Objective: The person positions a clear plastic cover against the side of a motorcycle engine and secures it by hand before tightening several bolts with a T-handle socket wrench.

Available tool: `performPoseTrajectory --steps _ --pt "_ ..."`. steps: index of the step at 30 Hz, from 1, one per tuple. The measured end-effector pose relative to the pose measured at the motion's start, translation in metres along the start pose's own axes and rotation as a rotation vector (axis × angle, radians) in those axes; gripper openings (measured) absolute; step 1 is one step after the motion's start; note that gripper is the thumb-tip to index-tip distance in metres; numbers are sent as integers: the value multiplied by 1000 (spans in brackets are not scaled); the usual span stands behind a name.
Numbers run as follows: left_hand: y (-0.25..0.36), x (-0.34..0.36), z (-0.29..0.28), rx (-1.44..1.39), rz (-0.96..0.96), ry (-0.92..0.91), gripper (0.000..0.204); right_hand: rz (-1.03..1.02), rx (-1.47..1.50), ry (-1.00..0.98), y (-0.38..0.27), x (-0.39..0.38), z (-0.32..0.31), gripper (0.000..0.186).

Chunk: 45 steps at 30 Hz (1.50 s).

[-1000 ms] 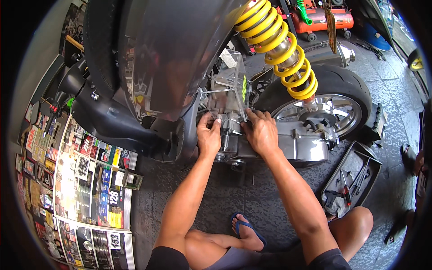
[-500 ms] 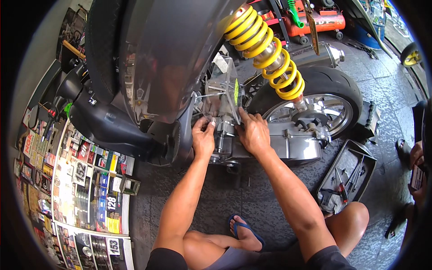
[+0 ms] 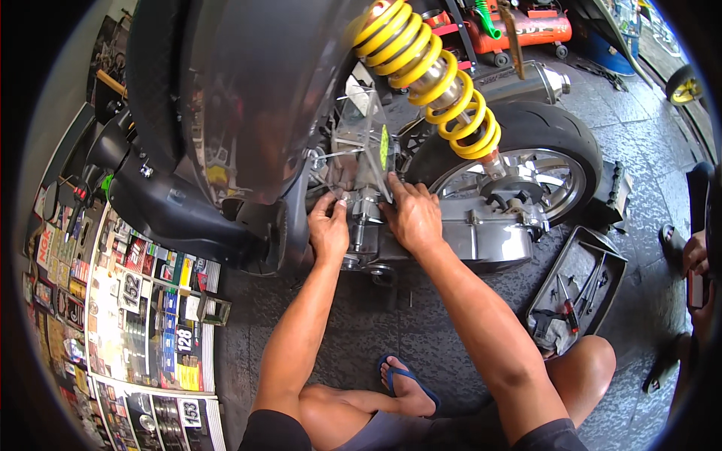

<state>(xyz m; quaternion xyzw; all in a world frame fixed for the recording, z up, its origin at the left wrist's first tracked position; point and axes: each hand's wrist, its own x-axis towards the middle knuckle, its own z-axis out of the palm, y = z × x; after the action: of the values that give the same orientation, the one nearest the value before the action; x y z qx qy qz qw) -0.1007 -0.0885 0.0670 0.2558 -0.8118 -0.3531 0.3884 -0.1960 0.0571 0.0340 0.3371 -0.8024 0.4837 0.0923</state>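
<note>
A clear plastic box-like cover (image 3: pixel 373 135) with a yellow-green sticker stands over the silver engine parts (image 3: pixel 365 214) of a dark scooter. My left hand (image 3: pixel 329 233) is closed in a pinch at the cover's lower left, beside the metal parts; what lies between its fingertips is hidden. On the other side, my right hand (image 3: pixel 415 219) grips the cover's lower right edge between thumb and index finger, above the grey engine case (image 3: pixel 481 233). A yellow coil-spring shock absorber (image 3: pixel 444 83) slants down toward the rear wheel (image 3: pixel 541 158).
Black body panels (image 3: pixel 256 98) hang over the work at the left. A metal tray (image 3: pixel 613 263) holding a screwdriver and other tools lies at right. Packaged parts fill a display case (image 3: pixel 150 316). Behind are a red compressor (image 3: pixel 526 30) and exhaust (image 3: pixel 526 81). Another person's hand (image 3: pixel 696 255) shows at far right.
The view has shifted slightly, so the scooter and both hands sit a little further left in the picture. Both hands keep their places at the clear cover.
</note>
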Motion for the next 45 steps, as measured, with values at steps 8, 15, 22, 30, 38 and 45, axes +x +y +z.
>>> performPoseTrajectory --steps 8,15,22,30,38,45 --pt "-7 -3 2 -75 -21 1 20 37 1 37 2 -5 1 31" --pt "-13 -2 -4 -14 10 33 16 16 14 -29 1 -2 -3 33" --pt "-18 1 -4 -21 19 22 20 3 48 -87 2 2 -1 61" --pt "2 -5 -4 45 -5 15 22 46 45 -121 -2 1 -4 64" --pt "5 -9 -3 34 43 46 21 31 49 -90 -1 -2 -2 64" --pt "-4 -2 2 169 63 87 22 15 66 -95 1 4 0 63"
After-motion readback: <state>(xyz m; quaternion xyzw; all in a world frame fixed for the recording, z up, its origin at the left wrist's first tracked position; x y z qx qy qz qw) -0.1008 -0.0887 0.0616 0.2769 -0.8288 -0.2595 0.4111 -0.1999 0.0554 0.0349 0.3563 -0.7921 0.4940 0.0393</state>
